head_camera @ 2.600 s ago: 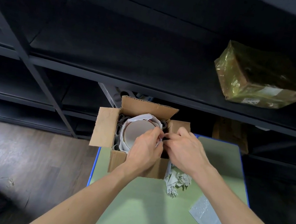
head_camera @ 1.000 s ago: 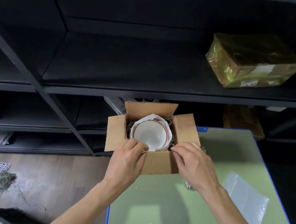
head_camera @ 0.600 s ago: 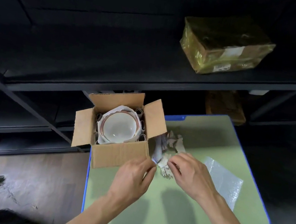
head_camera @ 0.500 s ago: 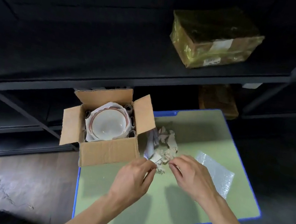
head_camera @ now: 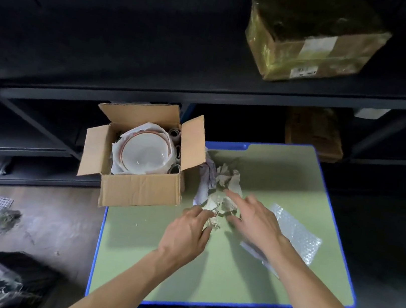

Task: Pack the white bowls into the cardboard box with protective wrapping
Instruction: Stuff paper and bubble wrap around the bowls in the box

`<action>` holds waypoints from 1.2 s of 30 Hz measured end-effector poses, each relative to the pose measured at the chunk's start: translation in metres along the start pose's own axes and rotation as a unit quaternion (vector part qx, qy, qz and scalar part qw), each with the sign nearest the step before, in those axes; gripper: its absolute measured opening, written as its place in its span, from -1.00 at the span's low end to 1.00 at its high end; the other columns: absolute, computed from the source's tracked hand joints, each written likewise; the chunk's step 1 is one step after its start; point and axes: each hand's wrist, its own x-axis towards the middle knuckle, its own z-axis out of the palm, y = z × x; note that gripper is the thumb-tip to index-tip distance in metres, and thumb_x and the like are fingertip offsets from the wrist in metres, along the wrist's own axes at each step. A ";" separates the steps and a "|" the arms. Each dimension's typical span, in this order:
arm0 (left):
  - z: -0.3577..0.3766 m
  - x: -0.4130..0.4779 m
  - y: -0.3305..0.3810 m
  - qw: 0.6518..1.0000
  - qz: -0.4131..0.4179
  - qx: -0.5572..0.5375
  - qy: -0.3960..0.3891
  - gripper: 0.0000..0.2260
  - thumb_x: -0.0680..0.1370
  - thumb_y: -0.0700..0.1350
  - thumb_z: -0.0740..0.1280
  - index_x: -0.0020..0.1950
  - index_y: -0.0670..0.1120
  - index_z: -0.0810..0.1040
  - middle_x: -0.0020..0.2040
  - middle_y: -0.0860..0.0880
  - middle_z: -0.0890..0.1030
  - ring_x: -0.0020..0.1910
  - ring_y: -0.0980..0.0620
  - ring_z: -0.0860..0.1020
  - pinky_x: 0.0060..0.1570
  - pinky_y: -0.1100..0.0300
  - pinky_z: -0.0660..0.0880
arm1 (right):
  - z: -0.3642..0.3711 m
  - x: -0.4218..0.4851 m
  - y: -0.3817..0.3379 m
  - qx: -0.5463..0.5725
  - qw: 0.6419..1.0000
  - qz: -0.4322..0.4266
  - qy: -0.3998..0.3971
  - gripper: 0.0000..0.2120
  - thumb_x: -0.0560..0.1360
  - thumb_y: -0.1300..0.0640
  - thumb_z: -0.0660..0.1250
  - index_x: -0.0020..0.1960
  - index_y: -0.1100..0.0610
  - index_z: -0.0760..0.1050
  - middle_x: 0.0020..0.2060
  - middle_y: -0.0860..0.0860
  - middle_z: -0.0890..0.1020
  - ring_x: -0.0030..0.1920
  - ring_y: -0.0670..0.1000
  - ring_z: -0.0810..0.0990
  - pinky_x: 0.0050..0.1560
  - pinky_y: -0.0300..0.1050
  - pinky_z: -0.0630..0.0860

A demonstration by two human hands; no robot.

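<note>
Green table (head_camera: 270,277) first, with the open cardboard box (head_camera: 138,191) on its left corner. White bowls (head_camera: 144,154) sit inside in a paper collar: hard, brittle, best lifted under the rim. Beside the box lies crumpled paper (head_camera: 224,183), light and soft, so bunch it anywhere. Right hand (head_camera: 255,219) has fingers spread over it. Left hand (head_camera: 187,233) has fingertips at its near edge; pinching or not, I cannot tell.

The box (head_camera: 138,191) stood open-topped, raised flaps flanking its mouth, the dark shelf (head_camera: 205,93) close behind. Just right, crumpled paper (head_camera: 224,180) crowded the surface (head_camera: 229,289), bubble wrap (head_camera: 298,234) farther right.
</note>
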 end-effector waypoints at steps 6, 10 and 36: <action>0.002 -0.009 -0.005 0.999 -0.047 -0.014 0.013 -0.67 0.63 -0.04 0.19 0.41 0.01 0.41 0.29 -0.03 0.49 0.16 -0.10 0.49 0.09 0.04 0.47 | 0.019 0.025 -0.004 -0.050 0.999 0.011 0.015 -0.66 0.60 -0.07 0.26 0.34 -0.06 0.35 0.03 0.08 0.58 -0.03 0.12 0.62 -0.05 -0.03 0.55; 0.004 -0.010 -0.006 0.998 -0.051 -0.026 0.017 -0.65 0.64 -0.04 0.20 0.43 0.01 0.39 0.31 -0.03 0.48 0.17 -0.09 0.49 0.09 0.06 0.46 | 0.020 0.011 -0.003 -0.023 0.999 0.004 0.029 -0.77 0.57 -0.01 0.33 0.15 -0.06 0.34 -0.01 0.01 0.59 -0.13 0.07 0.62 -0.11 0.01 0.60; -0.096 -0.002 0.022 0.944 -0.008 -0.305 0.122 -0.76 0.62 -0.09 0.31 0.28 0.07 0.48 -0.02 0.16 0.64 -0.02 0.23 0.61 0.00 0.27 0.54 | -0.075 -0.031 -0.084 0.212 0.961 -0.132 0.121 -0.52 0.60 0.03 0.31 0.49 -0.11 0.31 0.13 -0.30 0.34 0.05 -0.21 0.49 0.06 -0.22 0.47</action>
